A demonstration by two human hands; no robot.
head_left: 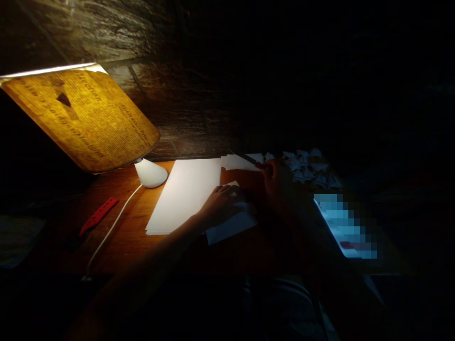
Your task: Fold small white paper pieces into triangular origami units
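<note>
My left hand (pixel 222 202) lies on a folded white sheet (pixel 231 225) on the wooden desk (pixel 135 222), fingers flat and pressing it down. My right hand (pixel 277 182) is farther back, fingers pinched on the edge of a small white paper piece (pixel 238 162). A dark thin thing near that piece is too dim to make out. A stack of white paper (pixel 185 194) lies just left of my left hand.
A lamp with a newspaper-covered shade (pixel 85 118) and white base (pixel 151 173) stands at the left, its cord (pixel 110 229) trailing forward. A red ruler (pixel 97 215) lies at the left. Several crumpled or folded paper bits (pixel 313 170) sit behind. A lit screen (pixel 343 225) glows at the right.
</note>
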